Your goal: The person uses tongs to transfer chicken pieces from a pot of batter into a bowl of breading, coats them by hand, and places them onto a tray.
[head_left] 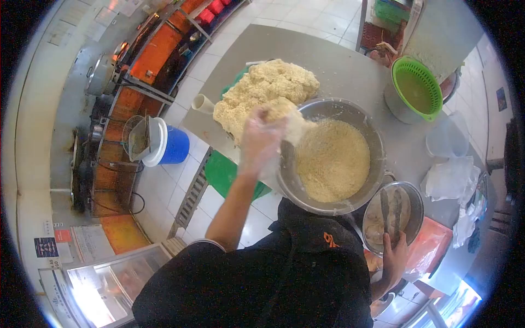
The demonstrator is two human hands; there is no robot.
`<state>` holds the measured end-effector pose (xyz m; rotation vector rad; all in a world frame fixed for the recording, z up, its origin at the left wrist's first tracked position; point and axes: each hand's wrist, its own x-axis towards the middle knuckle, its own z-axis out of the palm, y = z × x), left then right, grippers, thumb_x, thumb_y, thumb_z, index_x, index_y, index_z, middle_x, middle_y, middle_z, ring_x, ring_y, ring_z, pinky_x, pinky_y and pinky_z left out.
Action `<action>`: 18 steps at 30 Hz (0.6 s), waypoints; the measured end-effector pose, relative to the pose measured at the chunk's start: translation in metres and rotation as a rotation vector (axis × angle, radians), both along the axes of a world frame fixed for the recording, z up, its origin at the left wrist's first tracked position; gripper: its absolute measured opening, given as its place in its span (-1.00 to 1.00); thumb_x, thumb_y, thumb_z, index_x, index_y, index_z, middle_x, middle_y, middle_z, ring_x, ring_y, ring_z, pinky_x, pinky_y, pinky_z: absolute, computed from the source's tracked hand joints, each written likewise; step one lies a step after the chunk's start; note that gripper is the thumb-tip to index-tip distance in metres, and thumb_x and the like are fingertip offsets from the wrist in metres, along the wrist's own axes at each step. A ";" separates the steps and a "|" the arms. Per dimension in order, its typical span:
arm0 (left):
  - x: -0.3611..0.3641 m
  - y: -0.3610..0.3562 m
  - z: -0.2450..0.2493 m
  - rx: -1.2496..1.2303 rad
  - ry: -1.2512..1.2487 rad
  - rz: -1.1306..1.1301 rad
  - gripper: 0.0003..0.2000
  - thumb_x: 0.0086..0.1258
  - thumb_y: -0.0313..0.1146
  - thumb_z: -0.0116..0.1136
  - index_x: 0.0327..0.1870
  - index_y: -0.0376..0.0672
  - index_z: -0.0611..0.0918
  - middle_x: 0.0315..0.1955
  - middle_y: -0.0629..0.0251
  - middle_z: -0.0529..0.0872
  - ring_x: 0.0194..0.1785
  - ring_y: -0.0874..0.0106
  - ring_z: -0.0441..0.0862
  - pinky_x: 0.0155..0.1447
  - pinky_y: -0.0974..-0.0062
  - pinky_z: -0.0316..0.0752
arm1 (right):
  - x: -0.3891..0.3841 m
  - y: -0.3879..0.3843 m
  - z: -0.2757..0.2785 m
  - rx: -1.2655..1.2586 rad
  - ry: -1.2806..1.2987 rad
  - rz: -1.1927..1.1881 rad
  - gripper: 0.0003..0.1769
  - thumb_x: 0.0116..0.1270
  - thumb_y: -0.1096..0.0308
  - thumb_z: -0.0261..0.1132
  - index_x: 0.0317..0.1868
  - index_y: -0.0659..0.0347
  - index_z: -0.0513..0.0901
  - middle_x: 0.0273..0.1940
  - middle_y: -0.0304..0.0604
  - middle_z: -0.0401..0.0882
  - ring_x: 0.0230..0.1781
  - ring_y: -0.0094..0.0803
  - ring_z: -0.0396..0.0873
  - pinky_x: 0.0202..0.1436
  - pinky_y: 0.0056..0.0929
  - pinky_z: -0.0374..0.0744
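Observation:
My left hand (261, 139), in a clear plastic glove and partly blurred, holds a crumb-coated piece of food (281, 109) between the heap and the bowl. Just beyond it lies a large heap of breaded pieces (268, 85). The wide metal bowl (377, 147) to its right contains pale yellow breadcrumbs (333, 164). Closed around the handle end of metal tongs (390, 210), my right hand (395, 256) is at the near rim of a smaller metal bowl (418, 210). The tongs lean into that bowl over wet, pale pieces (375, 224).
A grey table (344, 60) carries all this. At the right are a pot with a green strainer (416, 87), a clear container (447, 136), plastic bags (451, 177) and a red bag (429, 246). A blue bucket (175, 145) stands on the floor at left, near the cooking range.

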<state>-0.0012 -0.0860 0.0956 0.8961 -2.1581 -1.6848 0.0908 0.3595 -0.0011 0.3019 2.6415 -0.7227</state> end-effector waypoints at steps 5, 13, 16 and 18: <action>-0.014 -0.092 -0.059 -0.154 0.134 0.098 -0.62 0.42 -0.45 0.45 0.16 -0.43 0.63 -0.18 0.16 0.84 -0.18 0.47 0.78 -0.15 0.48 0.68 | 0.007 -0.008 0.011 0.043 -0.048 -0.080 -0.22 0.52 -0.10 0.36 0.42 0.42 0.47 0.28 0.40 0.60 0.33 0.30 0.55 0.41 0.06 0.48; -0.034 -0.155 -0.090 0.099 0.143 0.021 -0.66 0.40 -0.37 0.46 0.07 -0.41 0.69 -0.24 0.18 0.85 -0.20 0.49 0.77 -0.09 0.51 0.66 | 0.025 0.013 -0.011 0.010 0.019 -0.081 -0.33 0.52 -0.10 0.34 0.30 0.36 0.55 0.19 0.32 0.68 0.27 0.27 0.61 0.33 0.04 0.49; -0.043 -0.185 -0.112 -0.082 -0.066 -0.092 -0.61 0.38 -0.24 0.47 0.07 -0.34 0.72 -0.24 0.16 0.87 -0.20 0.42 0.81 -0.08 0.44 0.68 | 0.021 0.014 -0.008 0.039 -0.017 -0.080 -0.35 0.53 -0.08 0.34 0.30 0.34 0.56 0.19 0.33 0.68 0.27 0.26 0.61 0.32 0.04 0.50; -0.051 -0.193 -0.120 -0.355 -0.216 -0.148 -0.57 0.33 -0.11 0.48 0.03 -0.29 0.75 -0.22 0.12 0.88 -0.17 0.35 0.84 -0.04 0.38 0.69 | 0.020 0.015 -0.008 0.005 0.009 -0.081 -0.37 0.53 -0.06 0.34 0.30 0.34 0.56 0.19 0.34 0.68 0.26 0.27 0.61 0.31 0.04 0.50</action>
